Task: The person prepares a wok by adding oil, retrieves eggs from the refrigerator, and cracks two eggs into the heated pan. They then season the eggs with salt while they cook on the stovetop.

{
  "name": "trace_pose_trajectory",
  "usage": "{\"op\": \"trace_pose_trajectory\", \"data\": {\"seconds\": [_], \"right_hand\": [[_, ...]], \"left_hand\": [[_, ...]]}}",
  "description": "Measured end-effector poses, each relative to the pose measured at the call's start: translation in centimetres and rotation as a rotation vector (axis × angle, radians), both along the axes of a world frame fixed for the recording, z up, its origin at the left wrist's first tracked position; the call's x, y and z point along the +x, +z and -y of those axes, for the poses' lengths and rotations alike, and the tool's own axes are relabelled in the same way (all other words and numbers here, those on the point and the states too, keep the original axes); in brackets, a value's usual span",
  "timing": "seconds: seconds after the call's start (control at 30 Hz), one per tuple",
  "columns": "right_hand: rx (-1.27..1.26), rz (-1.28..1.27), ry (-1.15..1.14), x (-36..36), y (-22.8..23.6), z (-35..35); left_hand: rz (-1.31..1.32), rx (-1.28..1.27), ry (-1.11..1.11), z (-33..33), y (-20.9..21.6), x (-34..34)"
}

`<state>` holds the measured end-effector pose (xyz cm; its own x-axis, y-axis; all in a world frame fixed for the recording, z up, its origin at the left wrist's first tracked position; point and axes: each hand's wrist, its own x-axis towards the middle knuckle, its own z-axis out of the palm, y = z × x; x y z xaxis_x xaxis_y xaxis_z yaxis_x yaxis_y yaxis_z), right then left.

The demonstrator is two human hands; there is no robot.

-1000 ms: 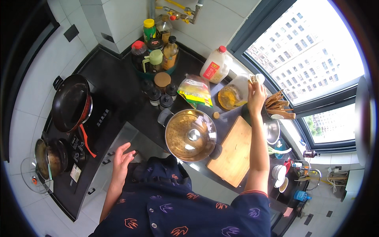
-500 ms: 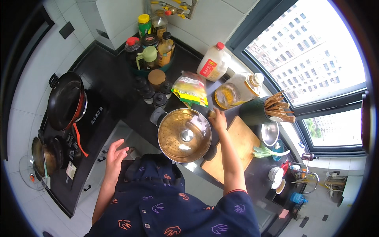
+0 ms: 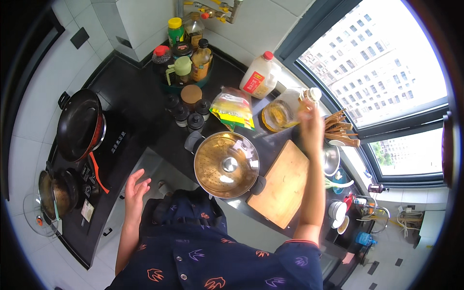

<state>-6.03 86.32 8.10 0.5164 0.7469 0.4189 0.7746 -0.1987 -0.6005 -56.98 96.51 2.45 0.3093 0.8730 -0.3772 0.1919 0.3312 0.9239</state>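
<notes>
My right hand (image 3: 311, 128) is raised at the right, smeared by motion. It passes in front of a large clear jug (image 3: 280, 115) of yellow oil and a dark green holder with wooden utensils (image 3: 338, 126). Its fingers overlap the jug's neck, and whether they hold anything is unclear. At the left, over the counter's front edge, my left hand (image 3: 135, 191) hangs with fingers apart and nothing in it. Between my arms stands a lidded steamer pot (image 3: 212, 166), its holed insert showing through the glass lid. A wooden cutting board (image 3: 280, 186) lies beside the pot.
A yellow-and-green plastic bag (image 3: 233, 108) and a red-capped white jug (image 3: 260, 75) stand behind the pot. Dark-lidded jars (image 3: 195, 122) and a tray of bottles (image 3: 186, 87) are farther back. A frying pan (image 3: 79, 125) sits on the stove at the left.
My right hand has moved right and up from beside the pot and bag to the oil jug and utensil holder. My left hand has hardly moved.
</notes>
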Motion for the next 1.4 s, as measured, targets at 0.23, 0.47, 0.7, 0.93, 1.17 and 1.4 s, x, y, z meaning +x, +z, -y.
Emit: {"op": "trace_pose_trajectory", "data": {"seconds": [0.23, 0.47, 0.7, 0.93, 1.17, 1.4], "right_hand": [[-0.315, 0.223, -0.132, 9.4, 4.3, -1.5], [-0.458, 0.274, -0.023, 12.9, 3.7, -2.2], [-0.582, 0.228, -0.053, 12.7, 4.1, -3.5], [-0.69, 0.236, -0.199, 16.0, 2.6, -4.8], [-0.795, 0.647, -0.328, 19.6, -0.2, -5.0], [-0.877, 0.396, -0.021, 18.5, 1.4, -3.0]], "left_hand": [[0.071, 0.026, -0.059, -1.0, 0.6, 1.2], [0.039, 0.007, -0.014, -1.3, -0.2, -1.1], [0.052, 0.005, 0.066, -1.0, 0.0, -1.8], [0.106, 0.008, 0.054, -1.3, -0.6, -2.1], [0.2, 0.042, 0.084, -1.6, -1.2, -3.3], [0.173, 0.05, 0.129, -0.9, -2.1, -6.9]]}}
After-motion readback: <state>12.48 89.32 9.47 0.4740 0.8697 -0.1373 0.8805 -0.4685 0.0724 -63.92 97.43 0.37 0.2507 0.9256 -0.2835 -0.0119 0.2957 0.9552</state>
